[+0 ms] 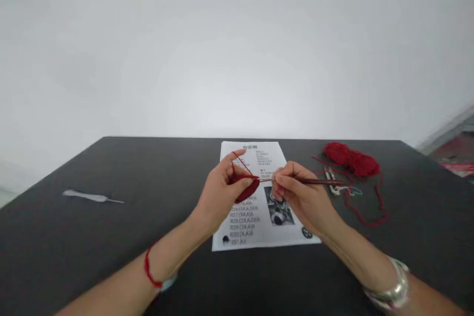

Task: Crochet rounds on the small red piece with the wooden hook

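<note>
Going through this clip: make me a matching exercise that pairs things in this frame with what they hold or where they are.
Column 1
1. Left hand
2. Right hand
3. Red yarn
4. Silver bangle

Column 2
A. On the right wrist
B. Lying on the dark table, right of the printed sheet
C. Holding a dark crochet hook
D. Holding a red crocheted piece

Pairs: 1-D, 2-C, 3-B, 4-A

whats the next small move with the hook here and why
Probably catch the red yarn with the tip of the crochet hook: the right hand holds the hook at the crocheted piece, and the left hand holds the yarn taut.
</note>
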The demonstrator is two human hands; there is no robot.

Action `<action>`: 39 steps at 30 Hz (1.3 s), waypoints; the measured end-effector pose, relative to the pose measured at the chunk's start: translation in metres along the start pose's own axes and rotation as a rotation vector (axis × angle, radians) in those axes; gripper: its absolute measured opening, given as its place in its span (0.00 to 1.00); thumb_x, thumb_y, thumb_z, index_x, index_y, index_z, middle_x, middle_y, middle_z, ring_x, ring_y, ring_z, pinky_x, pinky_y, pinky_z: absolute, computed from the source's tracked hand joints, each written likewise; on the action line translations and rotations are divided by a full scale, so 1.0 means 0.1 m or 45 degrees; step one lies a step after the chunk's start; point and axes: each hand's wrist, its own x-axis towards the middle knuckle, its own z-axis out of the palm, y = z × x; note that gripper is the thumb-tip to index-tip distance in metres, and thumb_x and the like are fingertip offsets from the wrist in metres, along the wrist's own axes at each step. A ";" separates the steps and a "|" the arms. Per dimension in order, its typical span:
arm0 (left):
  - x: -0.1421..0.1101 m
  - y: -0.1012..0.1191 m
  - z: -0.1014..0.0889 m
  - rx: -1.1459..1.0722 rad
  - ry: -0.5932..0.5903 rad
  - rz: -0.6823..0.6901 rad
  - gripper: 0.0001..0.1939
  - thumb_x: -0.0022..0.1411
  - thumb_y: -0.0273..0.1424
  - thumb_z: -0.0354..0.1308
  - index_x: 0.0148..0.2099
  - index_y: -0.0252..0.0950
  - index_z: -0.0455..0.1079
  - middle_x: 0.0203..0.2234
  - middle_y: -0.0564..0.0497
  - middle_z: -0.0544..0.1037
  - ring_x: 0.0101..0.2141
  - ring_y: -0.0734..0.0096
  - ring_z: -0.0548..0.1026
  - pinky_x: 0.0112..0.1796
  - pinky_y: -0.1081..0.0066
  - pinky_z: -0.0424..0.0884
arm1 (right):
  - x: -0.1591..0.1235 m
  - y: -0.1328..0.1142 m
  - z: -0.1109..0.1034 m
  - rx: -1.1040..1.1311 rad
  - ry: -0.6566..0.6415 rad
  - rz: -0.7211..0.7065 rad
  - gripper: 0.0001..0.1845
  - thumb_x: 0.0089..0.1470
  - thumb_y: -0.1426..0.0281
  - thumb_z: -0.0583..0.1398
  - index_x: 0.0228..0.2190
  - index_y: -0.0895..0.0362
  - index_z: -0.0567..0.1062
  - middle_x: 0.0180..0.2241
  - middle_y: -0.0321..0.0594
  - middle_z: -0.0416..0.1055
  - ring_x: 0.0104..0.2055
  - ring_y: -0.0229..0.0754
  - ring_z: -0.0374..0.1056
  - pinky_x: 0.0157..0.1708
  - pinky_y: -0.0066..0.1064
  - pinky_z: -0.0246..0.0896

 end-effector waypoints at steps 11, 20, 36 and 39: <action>-0.06 -0.05 0.13 -0.303 -0.108 -0.228 0.41 0.45 0.22 0.68 0.62 0.32 0.60 0.22 0.57 0.75 0.24 0.76 0.71 0.29 0.74 0.64 | -0.05 0.25 -0.05 -0.815 -0.142 -0.584 0.06 0.56 0.75 0.59 0.29 0.53 0.68 0.26 0.33 0.65 0.25 0.36 0.60 0.24 0.28 0.56; 0.02 -0.04 0.08 -0.588 -0.195 -0.473 0.31 0.43 0.17 0.67 0.52 0.31 0.70 0.24 0.54 0.77 0.25 0.78 0.73 0.30 0.78 0.68 | -0.02 0.20 -0.12 -1.026 -0.297 -0.894 0.09 0.57 0.79 0.57 0.33 0.51 0.67 0.31 0.35 0.67 0.28 0.37 0.62 0.26 0.28 0.59; 0.13 0.07 -0.14 -0.362 -0.445 -0.442 0.29 0.46 0.18 0.68 0.53 0.32 0.70 0.26 0.55 0.76 0.24 0.80 0.72 0.26 0.80 0.66 | 0.05 -0.10 -0.21 -0.333 -0.278 -0.219 0.07 0.49 0.77 0.66 0.26 0.54 0.74 0.29 0.33 0.70 0.23 0.32 0.60 0.22 0.26 0.52; 0.14 0.08 -0.17 -0.335 -0.513 -0.467 0.29 0.46 0.18 0.67 0.52 0.31 0.71 0.26 0.53 0.76 0.25 0.80 0.72 0.26 0.80 0.66 | 0.05 -0.14 -0.21 -0.292 -0.330 -0.164 0.08 0.48 0.76 0.67 0.25 0.54 0.74 0.27 0.33 0.70 0.22 0.31 0.58 0.21 0.26 0.51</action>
